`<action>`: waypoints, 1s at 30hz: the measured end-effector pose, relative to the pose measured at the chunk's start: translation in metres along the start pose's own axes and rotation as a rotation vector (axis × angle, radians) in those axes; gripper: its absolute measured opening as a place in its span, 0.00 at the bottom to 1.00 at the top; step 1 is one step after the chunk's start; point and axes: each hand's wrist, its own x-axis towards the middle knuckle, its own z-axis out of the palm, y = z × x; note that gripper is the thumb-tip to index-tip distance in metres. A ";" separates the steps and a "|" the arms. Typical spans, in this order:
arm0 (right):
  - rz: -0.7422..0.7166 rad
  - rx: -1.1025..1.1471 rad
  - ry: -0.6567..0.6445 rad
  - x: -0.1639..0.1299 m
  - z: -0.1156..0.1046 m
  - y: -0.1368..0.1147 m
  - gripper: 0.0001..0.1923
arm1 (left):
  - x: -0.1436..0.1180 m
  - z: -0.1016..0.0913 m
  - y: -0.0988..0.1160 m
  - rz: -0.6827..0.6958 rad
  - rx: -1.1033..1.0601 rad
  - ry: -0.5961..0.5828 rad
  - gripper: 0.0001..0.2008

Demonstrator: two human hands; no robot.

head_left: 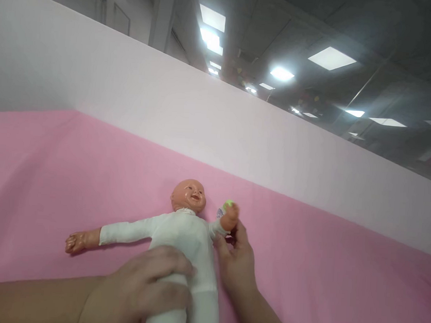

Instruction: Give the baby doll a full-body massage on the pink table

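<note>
A baby doll (184, 232) in a white one-piece suit lies on its back on a pink sheet (54, 171), head toward the far wall. One doll arm stretches out to the left. My left hand (145, 286) lies over the doll's belly and grips its body. My right hand (236, 262) holds the doll's other arm near the wrist, with that arm bent upward. A small green-topped object (227, 204) shows just behind the doll's raised hand; what it is I cannot tell.
The pink sheet covers the whole surface around the doll. A plain white partition wall (204, 107) runs along its far edge, with a dark ceiling and light panels above.
</note>
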 end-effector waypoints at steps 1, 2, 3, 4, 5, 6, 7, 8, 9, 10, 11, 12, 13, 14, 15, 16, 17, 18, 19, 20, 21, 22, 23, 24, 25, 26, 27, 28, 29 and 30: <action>-0.110 -0.119 -0.031 -0.004 0.003 0.000 0.27 | 0.001 -0.003 -0.005 -0.008 0.009 0.015 0.19; -0.223 -0.225 -0.059 -0.007 0.005 0.002 0.27 | 0.002 -0.006 -0.012 -0.021 0.019 0.038 0.20; -0.330 -0.312 -0.078 -0.010 0.006 0.004 0.29 | 0.002 -0.009 -0.019 -0.042 0.032 0.070 0.21; -0.419 -0.378 -0.090 -0.011 0.007 0.007 0.31 | 0.002 -0.011 -0.027 -0.074 0.043 0.096 0.21; -0.482 -0.429 -0.104 -0.012 0.008 0.009 0.33 | 0.001 -0.013 -0.035 -0.119 0.049 0.112 0.22; -0.522 -0.468 -0.120 -0.013 0.007 0.010 0.35 | 0.000 -0.014 -0.042 -0.168 0.047 0.099 0.22; -0.541 -0.501 -0.135 -0.013 0.006 0.011 0.36 | -0.001 -0.015 -0.049 -0.218 0.034 0.070 0.23; -0.547 -0.533 -0.147 -0.012 0.005 0.011 0.37 | -0.003 -0.015 -0.054 -0.259 0.014 0.037 0.24; -0.545 -0.561 -0.161 -0.012 0.004 0.011 0.37 | -0.004 -0.016 -0.058 -0.290 -0.008 0.005 0.25; -0.540 -0.587 -0.176 -0.011 0.003 0.010 0.38 | -0.005 -0.016 -0.060 -0.308 -0.027 -0.014 0.26; -0.534 -0.608 -0.188 -0.010 0.002 0.009 0.37 | -0.005 -0.016 -0.061 -0.316 -0.041 -0.023 0.27; -0.532 -0.623 -0.202 -0.009 0.002 0.008 0.37 | -0.006 -0.017 -0.061 -0.317 -0.047 -0.027 0.27; -0.535 -0.629 -0.215 -0.008 0.002 0.007 0.37 | -0.005 -0.017 -0.061 -0.319 -0.047 -0.032 0.28; -0.541 -0.623 -0.230 -0.006 0.002 0.006 0.36 | -0.005 -0.017 -0.060 -0.323 -0.043 -0.041 0.28; -0.546 -0.606 -0.242 -0.005 0.002 0.005 0.34 | -0.005 -0.017 -0.059 -0.328 -0.038 -0.049 0.28; -0.547 -0.577 -0.251 -0.004 0.003 0.004 0.33 | -0.005 -0.016 -0.058 -0.331 -0.032 -0.055 0.28; -0.539 -0.538 -0.259 -0.004 0.003 0.003 0.32 | -0.006 -0.015 -0.058 -0.329 -0.024 -0.051 0.27; -0.517 -0.489 -0.263 -0.003 0.003 0.003 0.30 | -0.007 -0.013 -0.058 -0.324 -0.011 -0.042 0.27; -0.477 -0.435 -0.266 -0.002 0.003 0.002 0.28 | -0.009 -0.012 -0.059 -0.319 0.007 -0.033 0.27; -0.415 -0.376 -0.267 -0.002 0.002 0.001 0.26 | -0.010 -0.010 -0.058 -0.310 0.029 -0.021 0.26; -0.334 -0.310 -0.265 -0.001 0.000 0.001 0.24 | -0.012 -0.009 -0.057 -0.299 0.052 -0.017 0.26; -0.240 -0.234 -0.260 0.001 -0.002 0.001 0.22 | -0.013 -0.008 -0.055 -0.283 0.074 -0.019 0.26; -0.142 -0.152 -0.241 0.003 -0.004 0.002 0.20 | -0.013 -0.008 -0.052 -0.256 0.087 -0.022 0.26; -0.052 -0.070 -0.204 0.006 -0.007 0.004 0.19 | -0.013 -0.008 -0.047 -0.214 0.091 -0.026 0.27; 0.021 0.010 -0.151 0.010 -0.011 0.008 0.21 | -0.011 -0.009 -0.042 -0.168 0.083 -0.032 0.28; 0.081 0.089 -0.082 0.015 -0.015 0.012 0.25 | -0.010 -0.009 -0.035 -0.119 0.064 -0.041 0.28; 0.129 0.163 -0.008 0.020 -0.020 0.018 0.30 | -0.007 -0.010 -0.028 -0.074 0.034 -0.057 0.27; 0.179 0.241 0.057 0.025 -0.024 0.024 0.35 | -0.004 -0.010 -0.020 -0.036 0.001 -0.080 0.26; 0.242 0.323 0.108 0.030 -0.029 0.031 0.39 | -0.002 -0.010 -0.013 -0.007 -0.029 -0.119 0.23; 0.310 0.393 0.134 0.034 -0.033 0.038 0.40 | 0.001 -0.010 -0.006 0.012 -0.050 -0.164 0.20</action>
